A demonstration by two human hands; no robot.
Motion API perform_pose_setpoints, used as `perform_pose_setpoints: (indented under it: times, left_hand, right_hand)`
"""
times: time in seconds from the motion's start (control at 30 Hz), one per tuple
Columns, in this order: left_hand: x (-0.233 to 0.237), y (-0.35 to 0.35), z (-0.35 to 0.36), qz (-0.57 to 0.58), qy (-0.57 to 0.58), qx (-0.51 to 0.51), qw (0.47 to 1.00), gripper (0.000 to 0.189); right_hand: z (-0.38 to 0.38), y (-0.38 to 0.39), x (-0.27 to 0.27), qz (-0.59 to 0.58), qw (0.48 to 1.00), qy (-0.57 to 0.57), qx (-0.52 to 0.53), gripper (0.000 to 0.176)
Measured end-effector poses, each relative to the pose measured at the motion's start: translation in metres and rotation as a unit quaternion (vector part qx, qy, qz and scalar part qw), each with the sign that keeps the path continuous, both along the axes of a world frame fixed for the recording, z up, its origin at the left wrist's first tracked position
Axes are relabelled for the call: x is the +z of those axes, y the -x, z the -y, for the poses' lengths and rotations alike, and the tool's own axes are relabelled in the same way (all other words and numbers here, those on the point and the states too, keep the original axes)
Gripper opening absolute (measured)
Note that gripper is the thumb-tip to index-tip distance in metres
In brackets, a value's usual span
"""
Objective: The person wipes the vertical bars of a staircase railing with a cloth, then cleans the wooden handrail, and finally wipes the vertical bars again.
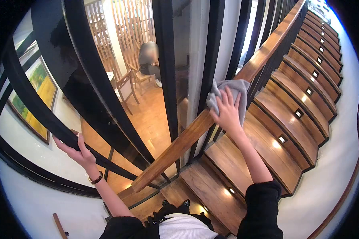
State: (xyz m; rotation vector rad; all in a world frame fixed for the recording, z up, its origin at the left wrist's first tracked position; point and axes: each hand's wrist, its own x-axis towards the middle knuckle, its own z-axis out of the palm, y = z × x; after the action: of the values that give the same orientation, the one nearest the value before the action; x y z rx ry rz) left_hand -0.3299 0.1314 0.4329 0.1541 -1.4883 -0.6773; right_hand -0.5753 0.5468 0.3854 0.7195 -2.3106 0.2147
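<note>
A grey cloth [241,91] is draped over the wooden handrail [187,140] of the staircase. On top of it lies my right hand [227,109], fingers spread, pressing it against the rail. My left hand [79,153], with a dark band at the wrist, is around a black metal bar [64,131] on the left, its thumb apart from the fingers. Part of that hand's grip is hidden behind the bar.
Wooden stairs [267,139] with small lit lamps rise to the upper right. Black posts [169,79] and glass stand ahead. Beyond them, a person [148,59] sits near wooden chairs [126,87]. A framed painting [38,95] hangs on the left.
</note>
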Motion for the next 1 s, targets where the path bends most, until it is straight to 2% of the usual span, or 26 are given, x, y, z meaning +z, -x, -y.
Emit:
perform_pose_setpoints:
  times: [0.1, 0.23, 0.3, 0.37, 0.43, 0.5, 0.57, 0.73, 0.77, 0.83, 0.93, 1.0]
  left_hand:
    - [0.0, -0.001, -0.001, 0.007, -0.007, -0.013, 1.0, 0.073]
    - [0.0, -0.001, -0.001, 0.007, 0.007, -0.019, 1.0, 0.073]
    - [0.002, -0.001, -0.002, 0.003, 0.013, -0.02, 1.0, 0.072]
    - [0.005, 0.0, -0.007, -0.003, 0.014, -0.018, 1.0, 0.071]
    - [0.004, 0.001, -0.005, -0.004, 0.012, -0.017, 1.0, 0.071]
    - [0.002, 0.0, -0.004, 0.001, 0.011, -0.013, 1.0, 0.071]
    - [0.003, -0.001, -0.004, 0.01, 0.013, -0.005, 1.0, 0.07]
    - [-0.004, -0.001, 0.001, 0.013, 0.012, 0.004, 1.0, 0.072]
    - [-0.005, -0.001, 0.003, 0.014, 0.017, 0.011, 1.0, 0.073]
    - [-0.006, -0.002, 0.004, 0.015, 0.002, -0.005, 1.0, 0.073]
    - [-0.003, -0.002, -0.002, 0.011, -0.004, -0.013, 1.0, 0.074]
    - [-0.002, -0.003, -0.003, 0.014, -0.001, -0.012, 1.0, 0.075]
  right_hand:
    - [-0.02, 0.01, 0.003, 0.022, 0.999, -0.023, 0.044, 0.059]
    - [-0.052, 0.069, 0.024, -0.07, 0.992, 0.092, -0.048, 0.057]
    - [-0.052, 0.081, 0.042, -0.049, 0.985, 0.119, -0.115, 0.055]
    - [-0.041, 0.078, 0.04, -0.049, 0.984, 0.095, -0.146, 0.054]
    - [-0.027, 0.06, 0.029, -0.051, 0.984, 0.05, -0.165, 0.054]
    - [-0.007, 0.027, 0.015, -0.015, 0.991, 0.02, -0.132, 0.057]
    - [0.016, -0.004, -0.009, -0.015, 0.994, 0.017, -0.103, 0.058]
    - [0.073, -0.087, -0.051, 0.019, 0.992, -0.017, -0.124, 0.066]
    - [0.084, -0.099, -0.064, 0.01, 0.993, -0.032, -0.111, 0.063]
    - [0.11, -0.129, -0.079, 0.05, 0.989, -0.104, -0.09, 0.057]
    - [0.148, -0.167, -0.121, -0.048, 0.976, -0.191, -0.098, 0.057]
    - [0.165, -0.194, -0.128, -0.012, 0.967, -0.253, -0.024, 0.058]
